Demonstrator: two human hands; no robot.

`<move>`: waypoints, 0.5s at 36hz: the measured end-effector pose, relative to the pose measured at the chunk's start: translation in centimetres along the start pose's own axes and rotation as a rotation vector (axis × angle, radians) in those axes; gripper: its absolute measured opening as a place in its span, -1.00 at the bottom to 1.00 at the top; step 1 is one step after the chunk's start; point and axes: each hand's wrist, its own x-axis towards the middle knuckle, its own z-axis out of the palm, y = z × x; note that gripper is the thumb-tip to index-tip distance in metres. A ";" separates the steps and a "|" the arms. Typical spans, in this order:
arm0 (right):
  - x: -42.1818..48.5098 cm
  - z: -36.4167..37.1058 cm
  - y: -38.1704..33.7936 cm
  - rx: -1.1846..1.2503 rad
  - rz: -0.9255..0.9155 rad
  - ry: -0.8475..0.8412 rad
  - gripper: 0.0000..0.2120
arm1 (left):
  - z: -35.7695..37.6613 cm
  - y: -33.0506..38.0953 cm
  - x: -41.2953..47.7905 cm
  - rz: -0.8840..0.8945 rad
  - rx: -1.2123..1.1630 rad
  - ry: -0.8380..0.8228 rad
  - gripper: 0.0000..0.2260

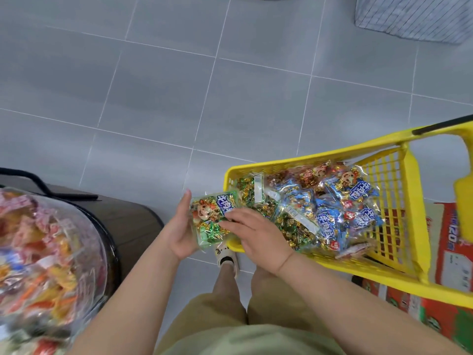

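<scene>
The left hand [180, 228] cradles a green bag [212, 221] from behind. Its fingers are hidden, so their curl cannot be told. The right hand [256, 235] lays straight fingers across the front, steadying it just left of the basket [332, 154], probably for sorting.

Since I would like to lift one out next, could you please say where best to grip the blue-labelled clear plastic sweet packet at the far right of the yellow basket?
Probably pinch the crinkled edge of the blue-labelled clear plastic sweet packet, coming from straight above: it lies flat on the pile, and the walls of the yellow plastic mesh basket block the sides.
</scene>
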 end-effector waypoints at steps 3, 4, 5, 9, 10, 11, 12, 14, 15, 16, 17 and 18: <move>-0.6 0.3 1.0 0.008 -0.046 -0.241 -0.43 | -0.5 -0.1 -0.7 0.016 0.092 0.061 -0.62; -1.0 0.2 1.6 0.030 -0.030 -0.323 -0.39 | -0.6 -0.3 -0.7 0.019 0.111 0.082 -0.66; -1.4 0.0 2.3 0.059 0.018 -0.376 -0.37 | -0.5 -0.4 -0.7 0.020 0.124 0.106 -0.69; -3.3 -0.8 5.9 0.068 0.521 -0.193 -0.47 | 0.0 -1.1 0.0 0.024 0.173 0.206 -0.85; -3.8 -1.0 7.1 -0.006 0.668 -0.158 -0.50 | 0.1 -1.3 0.2 0.026 0.181 0.224 -0.87; -4.3 -1.3 8.1 -0.079 0.808 -0.179 -0.47 | 0.2 -1.5 0.5 0.025 0.189 0.236 -0.87; -4.9 -1.4 9.1 -0.139 0.928 -0.251 -0.40 | 0.3 -1.7 0.7 0.025 0.199 0.246 -0.87; -5.9 -1.6 10.2 -0.258 1.037 -0.459 -0.25 | 0.5 -2.0 1.0 0.029 0.216 0.261 -0.85; -6.2 -1.5 10.4 -0.321 1.040 -0.537 -0.21 | 0.6 -2.1 1.1 0.031 0.218 0.263 -0.83; -6.4 -1.4 10.5 -0.374 1.033 -0.577 -0.19 | 0.6 -2.3 1.2 0.033 0.219 0.264 -0.81; -6.4 -1.2 10.5 -0.413 1.035 -0.589 -0.18 | 0.6 -2.4 1.3 0.035 0.224 0.266 -0.81; -6.3 -1.2 10.4 -0.448 1.047 -0.590 -0.17 | 0.6 -2.4 1.3 0.039 0.228 0.269 -0.82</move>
